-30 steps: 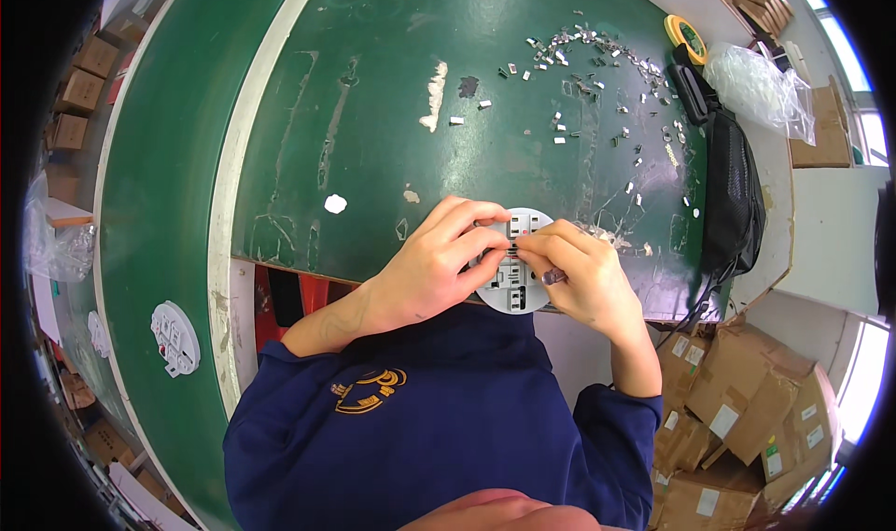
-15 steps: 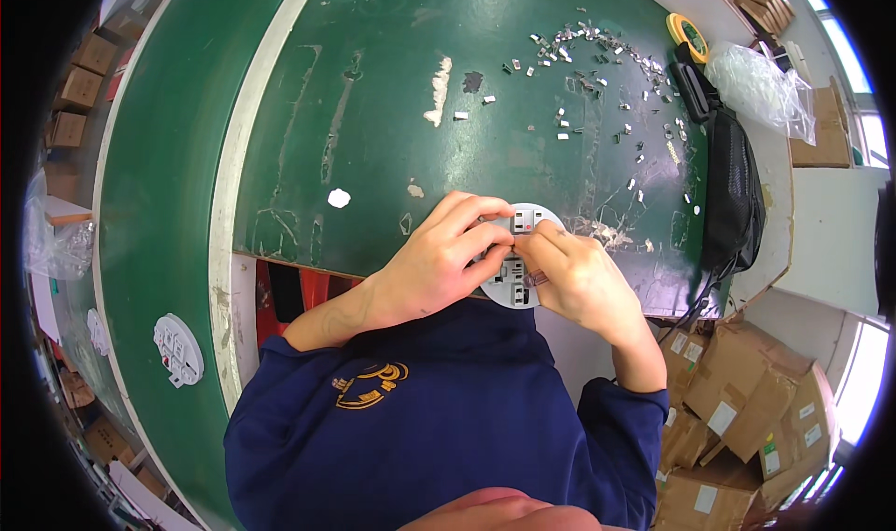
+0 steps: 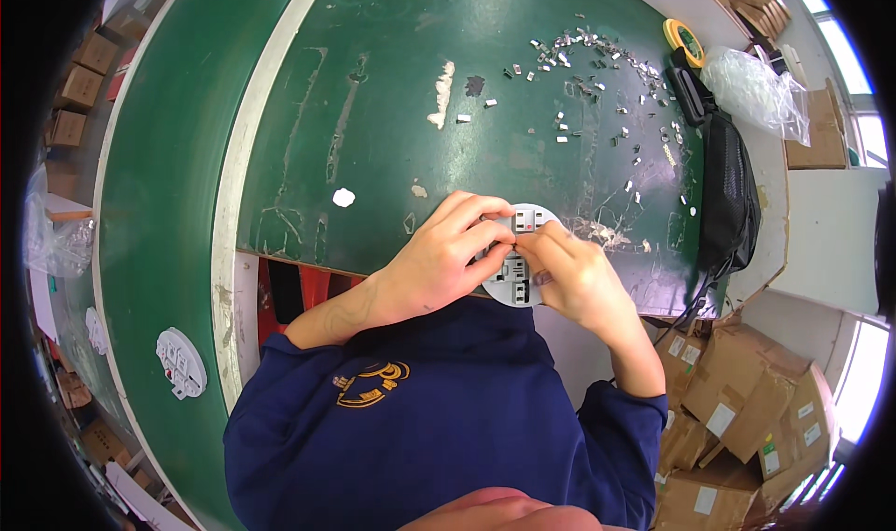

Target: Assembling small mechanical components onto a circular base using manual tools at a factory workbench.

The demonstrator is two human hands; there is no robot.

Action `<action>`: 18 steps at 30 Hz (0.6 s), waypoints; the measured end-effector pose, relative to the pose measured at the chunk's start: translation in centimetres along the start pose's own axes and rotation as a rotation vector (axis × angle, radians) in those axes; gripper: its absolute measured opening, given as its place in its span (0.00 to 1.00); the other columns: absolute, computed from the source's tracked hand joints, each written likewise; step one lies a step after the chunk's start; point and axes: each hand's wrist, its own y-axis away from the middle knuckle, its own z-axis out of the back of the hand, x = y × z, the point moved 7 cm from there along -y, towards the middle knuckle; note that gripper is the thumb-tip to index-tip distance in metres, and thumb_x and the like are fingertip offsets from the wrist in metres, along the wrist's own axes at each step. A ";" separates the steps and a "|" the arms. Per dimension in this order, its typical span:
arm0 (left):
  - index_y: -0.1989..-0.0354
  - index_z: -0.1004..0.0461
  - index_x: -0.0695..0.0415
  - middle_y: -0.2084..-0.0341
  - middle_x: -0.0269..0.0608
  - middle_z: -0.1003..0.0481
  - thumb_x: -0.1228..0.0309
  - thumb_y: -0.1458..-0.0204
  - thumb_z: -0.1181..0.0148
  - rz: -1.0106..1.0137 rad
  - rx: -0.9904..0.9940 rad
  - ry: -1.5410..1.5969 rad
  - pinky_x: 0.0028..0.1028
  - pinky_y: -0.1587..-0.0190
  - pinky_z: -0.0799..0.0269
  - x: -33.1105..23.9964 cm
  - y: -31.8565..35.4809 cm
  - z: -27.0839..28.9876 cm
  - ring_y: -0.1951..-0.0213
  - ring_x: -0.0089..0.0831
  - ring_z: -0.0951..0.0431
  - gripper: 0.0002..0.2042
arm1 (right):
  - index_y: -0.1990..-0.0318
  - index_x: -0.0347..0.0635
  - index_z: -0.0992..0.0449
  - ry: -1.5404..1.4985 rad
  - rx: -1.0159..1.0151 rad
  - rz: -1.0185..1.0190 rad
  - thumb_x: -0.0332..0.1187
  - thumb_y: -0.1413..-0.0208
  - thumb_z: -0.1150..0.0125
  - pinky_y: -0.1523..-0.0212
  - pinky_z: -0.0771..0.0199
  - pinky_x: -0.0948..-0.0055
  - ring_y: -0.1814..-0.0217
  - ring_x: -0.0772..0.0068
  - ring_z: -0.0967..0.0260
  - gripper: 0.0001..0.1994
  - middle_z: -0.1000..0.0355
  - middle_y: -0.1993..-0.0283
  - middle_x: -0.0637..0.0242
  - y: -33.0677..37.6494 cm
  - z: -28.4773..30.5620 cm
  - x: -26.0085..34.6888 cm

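My left hand (image 3: 443,265) and right hand (image 3: 571,279) meet over a round grey disc part (image 3: 519,268) at the near edge of the green tabletop (image 3: 373,111), abt center frame. Left fingers (image 3: 481,237) are curled closed across the disc's 9 o'clock side, gripping it; right fingers (image 3: 532,246) are pinched together on sth small at the disc's middle, too tiny to tell what. The disc has small blocky fittings on its face, one w/ red dots at its 12 o'clock.

Outward from the disc: thin silvery scraps (image 3: 597,232) lie just beside it at 2 o'clock. Farther, at 12 to 1 o'clock, a scatter of small metal clips (image 3: 597,60) is spread over the tabletop. A black bag (image 3: 728,195) sits at 3 o'clock on the tabletop's rim, w/ a yellow tape roll (image 3: 684,41) and a clear plastic bag (image 3: 756,88) beyond it at 1 o'clock. Cardboard boxes (image 3: 737,419) are stacked at 4 o'clock, on the floor. Another white round part (image 3: 180,363) lies well apart at 8 o'clock.
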 end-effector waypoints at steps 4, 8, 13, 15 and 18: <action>0.55 0.26 0.65 0.49 0.47 0.29 0.73 0.54 0.31 0.003 0.028 -0.025 0.36 0.49 0.29 -0.1 0.1 0.1 0.50 0.44 0.30 0.18 | 0.68 0.35 0.27 -0.180 -0.114 -0.060 0.26 0.42 0.40 0.78 0.34 0.68 0.79 0.66 0.33 0.04 0.35 0.79 0.64 -1.9 2.9 0.4; 0.43 0.35 0.69 0.42 0.53 0.35 0.63 0.58 0.26 0.005 0.078 -0.071 0.41 0.41 0.35 -1.2 0.1 -0.3 0.41 0.49 0.35 0.35 | 0.77 0.39 0.36 -0.882 -0.328 0.002 0.36 0.34 0.49 0.83 0.43 0.73 0.84 0.75 0.45 0.17 0.44 0.85 0.69 -3.4 3.8 0.4; 0.38 0.43 0.74 0.38 0.59 0.41 0.50 0.62 0.26 0.011 0.197 -0.168 0.45 0.35 0.42 -1.1 0.3 -1.5 0.36 0.53 0.42 0.50 | 0.82 0.47 0.47 -1.175 -0.489 -0.055 0.45 0.28 0.62 0.85 0.53 0.75 0.86 0.82 0.60 0.25 0.51 0.86 0.74 -3.1 2.2 0.0; 0.37 0.43 0.73 0.38 0.59 0.41 0.50 0.62 0.26 0.011 0.193 -0.170 0.45 0.35 0.42 -1.1 0.4 -1.5 0.36 0.53 0.41 0.50 | 0.82 0.46 0.47 -1.159 -0.472 -0.019 0.44 0.29 0.61 0.85 0.54 0.75 0.86 0.81 0.60 0.25 0.51 0.86 0.74 -3.0 1.6 -0.2; 0.37 0.43 0.72 0.38 0.58 0.40 0.50 0.62 0.26 0.005 0.186 -0.170 0.45 0.35 0.42 -1.0 0.4 -1.5 0.36 0.53 0.41 0.50 | 0.81 0.45 0.46 -1.120 -0.442 0.050 0.44 0.29 0.59 0.86 0.56 0.75 0.86 0.81 0.60 0.25 0.51 0.86 0.73 -3.0 1.1 -0.3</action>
